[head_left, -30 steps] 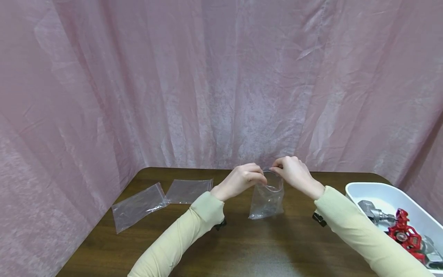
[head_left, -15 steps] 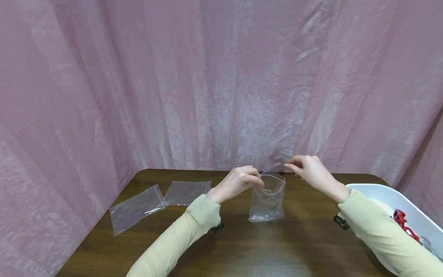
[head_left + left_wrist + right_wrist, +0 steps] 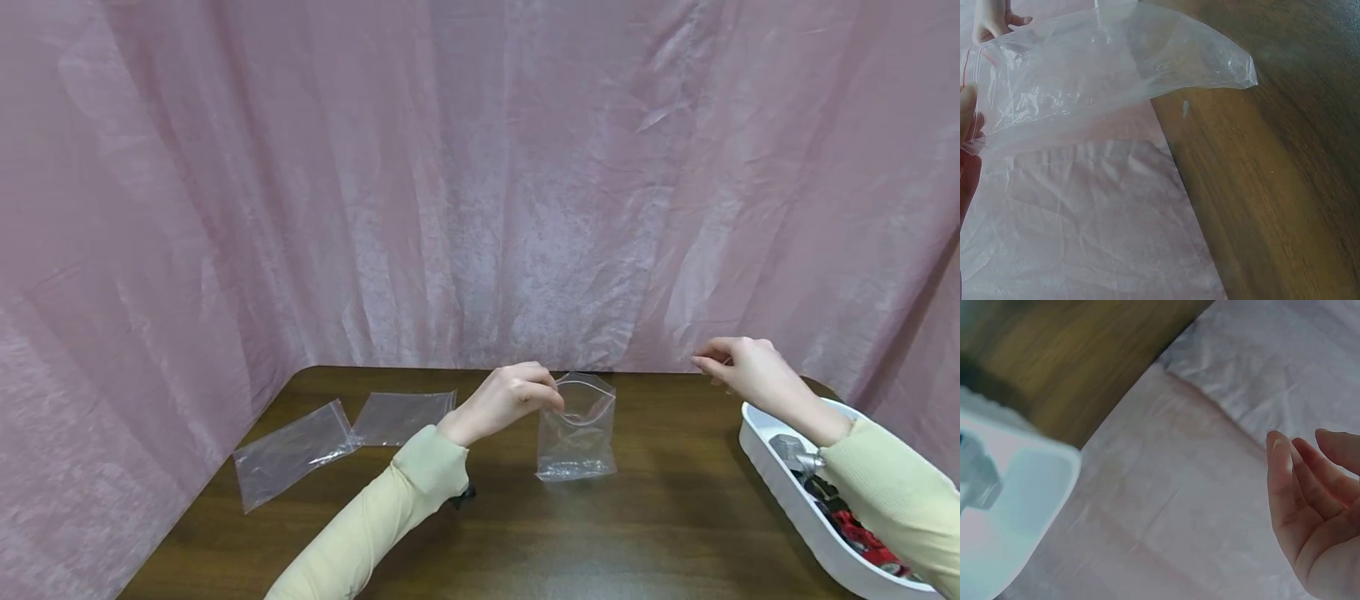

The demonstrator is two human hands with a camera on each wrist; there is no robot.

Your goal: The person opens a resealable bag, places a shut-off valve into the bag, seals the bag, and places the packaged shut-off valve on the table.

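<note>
A clear zip-lock bag point(image 3: 576, 446) stands upright on the table with its mouth spread apart. My left hand point(image 3: 513, 396) pinches the left side of its rim between thumb and fingers. In the left wrist view the bag point(image 3: 1085, 81) stretches from those fingertips, a red line showing along its zip. My right hand point(image 3: 757, 379) is in the air above the far end of a white bin point(image 3: 780, 492), apart from the bag. Loosely bent and holding nothing, the right hand's fingers point(image 3: 1282, 478) show in the right wrist view.
Inside the bin lie a silver metal fitting point(image 3: 795, 454) and a red metal part point(image 3: 862, 537), partly hidden by the right sleeve. Two more flat clear bags, one left point(image 3: 296, 454) and one behind it point(image 3: 405, 417), lie on the brown table point(image 3: 637, 542). A pink curtain point(image 3: 480, 183) hangs behind.
My right hand has let go of the bag's rim and moved right, over to the bin. The left hand keeps its pinch, and the bag's mouth now shows as a wide loop.
</note>
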